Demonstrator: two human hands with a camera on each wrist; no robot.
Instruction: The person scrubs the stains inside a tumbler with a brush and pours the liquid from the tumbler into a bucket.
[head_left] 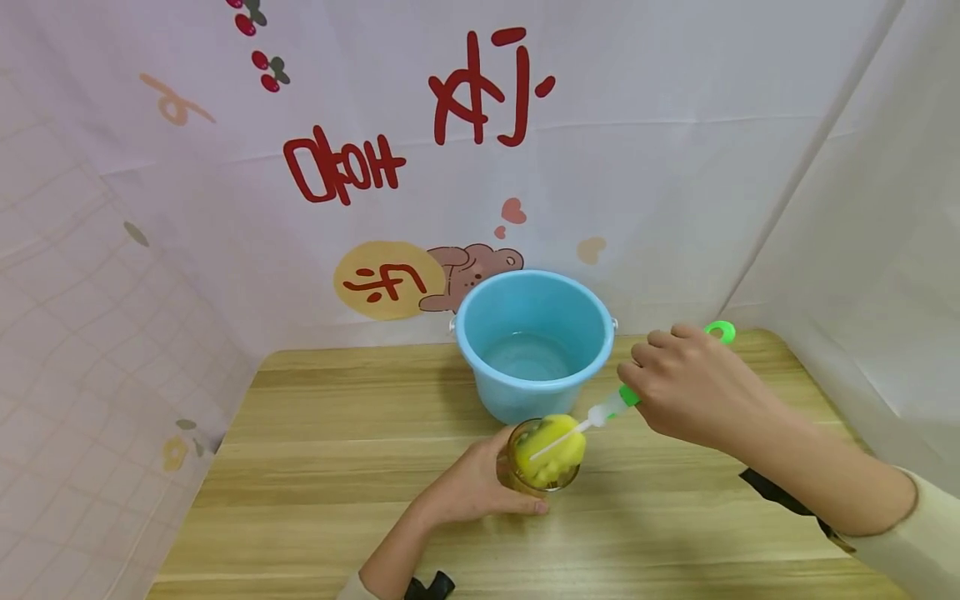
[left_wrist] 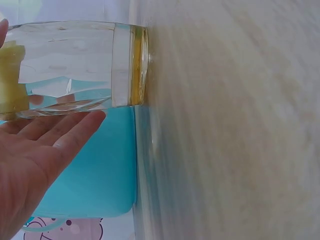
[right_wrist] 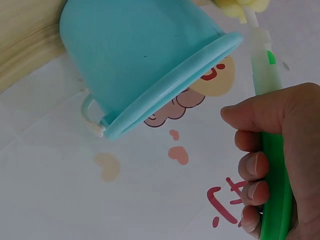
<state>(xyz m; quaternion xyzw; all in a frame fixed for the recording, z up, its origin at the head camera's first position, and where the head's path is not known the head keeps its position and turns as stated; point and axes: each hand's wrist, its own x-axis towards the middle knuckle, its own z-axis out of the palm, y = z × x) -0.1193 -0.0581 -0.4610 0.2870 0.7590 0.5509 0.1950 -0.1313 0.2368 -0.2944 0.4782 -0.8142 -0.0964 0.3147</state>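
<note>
My left hand (head_left: 468,487) grips a clear amber-tinted glass cup (left_wrist: 65,62) from its left side, thumb on the near side and fingers on the far side. The cup stands upright on the table in the left wrist view. In my right hand (head_left: 682,387) is a cup brush (right_wrist: 276,170), its green handle wrapped by curled fingers. The brush slants down to the left, and its yellow sponge head (head_left: 558,450) sits in the mouth of the cup. Part of the sponge shows through the glass in the left wrist view.
A light blue bucket (head_left: 487,387) with some water in it stands just behind the cup, near the back edge of the wooden table (head_left: 337,467). White printed cloth (head_left: 660,183) hangs behind and along both sides.
</note>
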